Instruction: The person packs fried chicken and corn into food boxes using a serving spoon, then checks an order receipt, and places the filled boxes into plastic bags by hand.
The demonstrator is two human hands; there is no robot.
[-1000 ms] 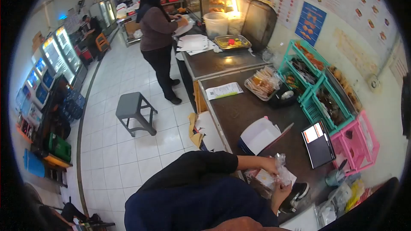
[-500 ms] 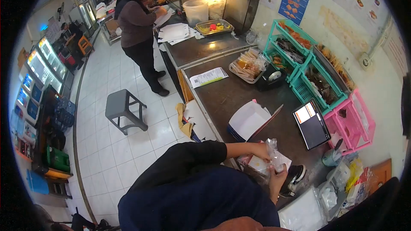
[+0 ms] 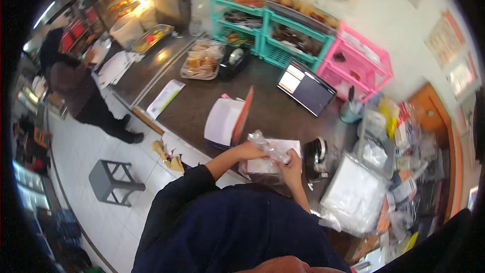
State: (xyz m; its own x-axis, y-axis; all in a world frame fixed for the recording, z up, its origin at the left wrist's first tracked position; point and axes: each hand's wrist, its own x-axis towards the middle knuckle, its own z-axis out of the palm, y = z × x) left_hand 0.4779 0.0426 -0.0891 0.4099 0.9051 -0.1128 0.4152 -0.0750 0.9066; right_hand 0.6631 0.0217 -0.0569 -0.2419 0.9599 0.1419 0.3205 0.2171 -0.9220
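Note:
My left hand (image 3: 249,151) and my right hand (image 3: 291,165) both grip a crumpled clear plastic bag (image 3: 269,146), the left from its left side and the right with thumb and fingers at its right. What the bag contains, if anything, I cannot make out. Under the hands is a white stack of paper or a box (image 3: 291,146) at the counter's near edge. Beyond my left hand stands an open paper food box (image 3: 220,121), white inside, with a raised orange-red flap. A black device, perhaps a tape dispenser (image 3: 317,156), sits right of my right hand.
A tablet (image 3: 306,88) leans before teal (image 3: 289,59) and pink baskets (image 3: 331,73). At right lie white sheets in plastic (image 3: 354,192) and a heap of packaging. A printed slip (image 3: 165,98) and filled tray (image 3: 202,63) lie farther left. Another person (image 3: 76,83) stands past a grey stool (image 3: 113,182).
The view has swung right, so everything sits farther left. Both hands still hold the plastic bag, which now lies stretched more sideways between them.

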